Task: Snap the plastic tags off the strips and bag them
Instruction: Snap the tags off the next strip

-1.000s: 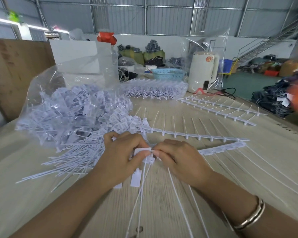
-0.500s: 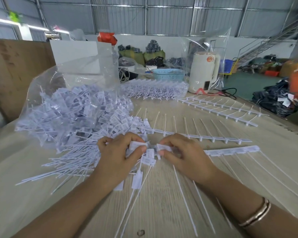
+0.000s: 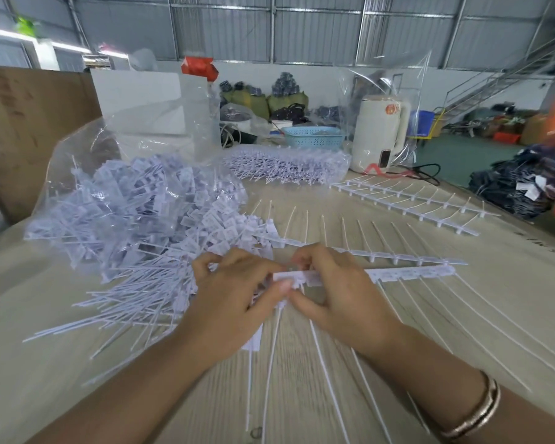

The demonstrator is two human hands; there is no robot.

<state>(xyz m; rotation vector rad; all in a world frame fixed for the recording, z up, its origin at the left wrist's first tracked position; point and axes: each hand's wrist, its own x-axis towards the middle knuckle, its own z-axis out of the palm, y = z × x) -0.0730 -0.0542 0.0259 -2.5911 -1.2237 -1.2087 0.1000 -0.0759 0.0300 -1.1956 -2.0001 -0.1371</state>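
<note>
A white tag strip [image 3: 410, 272] lies across the table in front of me, its long tails pointing toward me. My right hand [image 3: 337, 293] grips the strip's left end. My left hand [image 3: 234, 293] pinches the end tag [image 3: 282, 277] right beside it, thumbs touching. Several loose tags [image 3: 257, 341] with tails lie under my left hand. A big clear bag [image 3: 125, 200] full of snapped-off tags sits to the left, its mouth spilling a pile of tags [image 3: 135, 302] onto the table.
A second strip [image 3: 398, 257] lies just behind the held one, more strips [image 3: 407, 200] at back right. A bagged bundle of strips [image 3: 285, 168], a blue basket [image 3: 313, 136] and a white appliance [image 3: 380, 133] stand at the table's far edge. Brown board [image 3: 23, 129] on the left.
The hands had pulled apart with a snapped tag half a second ago; now they are back together, my left hand pinching a new end tag as my right grips the strip.
</note>
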